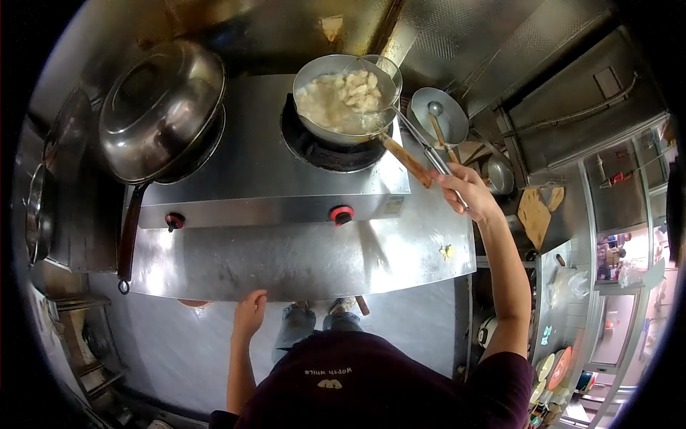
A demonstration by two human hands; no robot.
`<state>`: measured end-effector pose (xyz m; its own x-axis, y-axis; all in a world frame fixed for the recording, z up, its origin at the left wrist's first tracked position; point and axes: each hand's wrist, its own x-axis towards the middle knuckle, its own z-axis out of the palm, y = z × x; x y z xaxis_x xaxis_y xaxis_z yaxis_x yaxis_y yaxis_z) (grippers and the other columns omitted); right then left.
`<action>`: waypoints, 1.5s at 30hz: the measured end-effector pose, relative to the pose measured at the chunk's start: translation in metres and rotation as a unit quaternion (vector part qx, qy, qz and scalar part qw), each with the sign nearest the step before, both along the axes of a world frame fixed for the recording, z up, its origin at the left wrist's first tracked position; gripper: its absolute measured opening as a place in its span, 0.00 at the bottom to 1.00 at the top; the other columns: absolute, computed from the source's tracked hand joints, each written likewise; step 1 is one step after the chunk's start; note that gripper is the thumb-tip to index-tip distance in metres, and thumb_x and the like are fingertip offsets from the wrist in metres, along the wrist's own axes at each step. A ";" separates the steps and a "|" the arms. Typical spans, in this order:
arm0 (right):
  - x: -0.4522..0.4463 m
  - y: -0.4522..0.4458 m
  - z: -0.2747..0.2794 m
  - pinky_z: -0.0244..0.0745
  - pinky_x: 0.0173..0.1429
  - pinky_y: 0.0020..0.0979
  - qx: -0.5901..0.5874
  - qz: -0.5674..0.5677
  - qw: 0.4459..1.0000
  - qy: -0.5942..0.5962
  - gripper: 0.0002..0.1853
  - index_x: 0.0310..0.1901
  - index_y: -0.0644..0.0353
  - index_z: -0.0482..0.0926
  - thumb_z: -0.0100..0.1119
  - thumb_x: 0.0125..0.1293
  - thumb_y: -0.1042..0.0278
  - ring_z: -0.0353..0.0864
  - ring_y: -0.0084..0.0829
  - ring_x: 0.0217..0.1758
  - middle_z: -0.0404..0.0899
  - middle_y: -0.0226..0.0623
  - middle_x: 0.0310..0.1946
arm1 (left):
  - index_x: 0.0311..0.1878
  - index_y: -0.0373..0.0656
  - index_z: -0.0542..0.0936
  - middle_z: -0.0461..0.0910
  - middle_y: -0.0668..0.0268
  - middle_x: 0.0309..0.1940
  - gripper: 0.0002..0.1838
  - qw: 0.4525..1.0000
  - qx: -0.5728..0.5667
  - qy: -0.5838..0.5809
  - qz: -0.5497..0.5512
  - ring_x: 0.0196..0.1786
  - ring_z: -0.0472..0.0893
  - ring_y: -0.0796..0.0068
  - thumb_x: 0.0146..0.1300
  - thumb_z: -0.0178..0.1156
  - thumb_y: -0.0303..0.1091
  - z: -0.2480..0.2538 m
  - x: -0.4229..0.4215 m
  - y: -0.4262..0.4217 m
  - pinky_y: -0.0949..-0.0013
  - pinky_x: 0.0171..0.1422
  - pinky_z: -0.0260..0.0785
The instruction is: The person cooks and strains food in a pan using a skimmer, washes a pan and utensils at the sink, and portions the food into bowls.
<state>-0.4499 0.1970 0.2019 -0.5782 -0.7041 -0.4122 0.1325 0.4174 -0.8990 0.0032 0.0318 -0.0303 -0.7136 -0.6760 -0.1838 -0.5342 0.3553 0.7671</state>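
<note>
My right hand (464,191) is closed around the metal handle of a wire skimmer (433,156). The skimmer's basket is over the right part of a wok (319,132) with a wooden handle. Pale, lumpy pieces of food (361,91) lie in the basket. Cloudy, steaming liquid (321,96) with more pale pieces fills the wok, which sits on the right burner (314,154). Down by the counter's front edge is my left hand (250,312), its fingers loosely curled with nothing visible in them; I cannot tell whether it touches the edge.
A large metal wok or lid (161,107) covers the left burner, its long handle reaching forward. Right of the wok stands a metal bowl (450,118) with a ladle (435,109). Two red-ringed knobs (341,215) face me. Small yellowish scraps (447,252) lie on the steel counter (286,257).
</note>
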 end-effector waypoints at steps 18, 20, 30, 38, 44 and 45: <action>-0.042 -0.068 -0.034 0.74 0.29 0.46 0.277 0.126 0.679 0.668 0.09 0.39 0.63 0.68 0.49 0.58 0.71 0.79 0.51 0.27 0.78 0.52 0.23 | 0.43 0.37 0.77 0.80 0.54 0.36 0.10 0.999 0.014 0.014 0.036 0.37 0.80 0.58 0.61 0.54 0.31 -0.003 0.015 0.005 0.65 0.41 0.70; -0.044 -0.056 -0.033 0.72 0.25 0.43 0.235 0.133 0.707 0.654 0.10 0.39 0.65 0.70 0.51 0.58 0.69 0.78 0.46 0.22 0.76 0.49 0.19 | 0.43 0.37 0.78 0.80 0.54 0.35 0.10 0.998 0.016 0.014 0.051 0.36 0.80 0.58 0.61 0.54 0.31 -0.004 0.018 0.005 0.65 0.41 0.71; -0.019 -0.042 0.033 0.52 0.10 0.21 0.187 0.057 0.980 0.041 0.08 0.32 0.64 0.73 0.55 0.59 0.67 0.61 0.17 0.09 0.66 0.26 0.14 | 0.42 0.38 0.78 0.80 0.55 0.35 0.10 0.999 0.002 0.003 0.044 0.36 0.80 0.58 0.61 0.54 0.31 -0.018 0.021 -0.003 0.65 0.41 0.71; 0.008 -0.065 -0.032 0.47 0.09 0.20 0.029 0.059 0.986 -0.150 0.09 0.35 0.64 0.72 0.57 0.59 0.68 0.61 0.16 0.08 0.65 0.24 0.14 | 0.43 0.38 0.77 0.80 0.54 0.36 0.10 0.999 0.011 0.005 0.039 0.37 0.79 0.58 0.61 0.54 0.32 -0.007 0.023 -0.003 0.64 0.42 0.70; 0.019 -0.065 -0.063 0.48 0.09 0.20 -0.079 0.045 0.963 -0.255 0.12 0.44 0.67 0.69 0.51 0.63 0.69 0.60 0.16 0.08 0.63 0.24 0.14 | 0.43 0.37 0.77 0.80 0.53 0.37 0.10 0.999 0.012 0.002 0.051 0.38 0.79 0.57 0.62 0.53 0.32 -0.005 0.031 0.000 0.65 0.43 0.70; 0.023 -0.062 -0.061 0.48 0.09 0.20 -0.077 0.040 0.964 -0.251 0.13 0.45 0.67 0.68 0.50 0.63 0.69 0.60 0.16 0.08 0.62 0.23 0.13 | 0.43 0.37 0.77 0.80 0.53 0.37 0.10 0.999 0.010 0.001 0.049 0.38 0.79 0.57 0.62 0.53 0.32 -0.004 0.032 0.000 0.65 0.43 0.70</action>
